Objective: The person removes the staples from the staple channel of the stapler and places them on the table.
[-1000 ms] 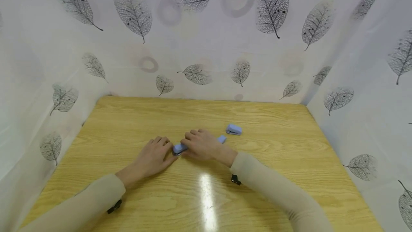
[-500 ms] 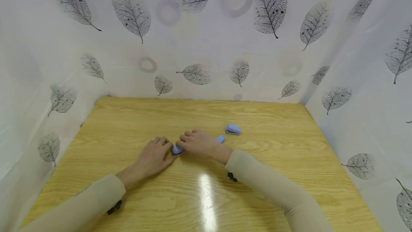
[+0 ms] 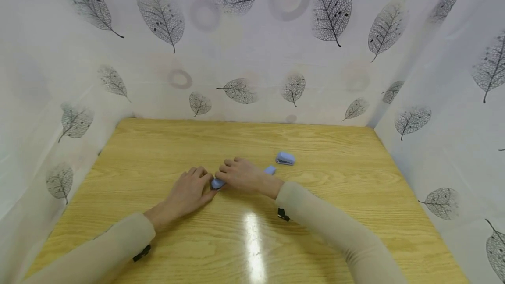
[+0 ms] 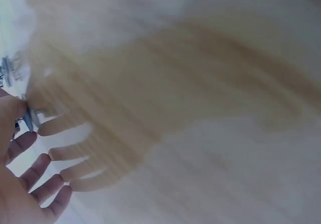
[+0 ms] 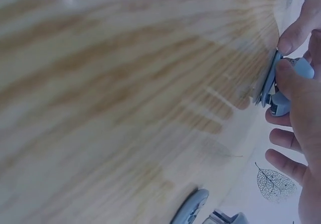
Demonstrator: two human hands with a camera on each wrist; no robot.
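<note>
A small light-blue stapler [image 3: 217, 183] lies on the wooden table between my two hands, partly hidden by them. My left hand [image 3: 188, 193] pinches its left end with thumb and index finger. From the other side, my right hand [image 3: 243, 176] grips the same stapler; its thumb and index finger hold it in the right wrist view, with the other fingers spread. Just past my right wrist, a second blue stapler [image 3: 270, 170] shows only in part. Farther back on the right sits a third blue stapler [image 3: 285, 158].
The wooden table [image 3: 252, 141] has a bright glare streak in front of the hands. White curtains [image 3: 260, 56] with a dark leaf print enclose it at the back and both sides.
My right hand has shifted slightly left, towards my left hand, and covers more of the stapler. My left hand stays at the stapler's left end. The other two staplers have not moved.
</note>
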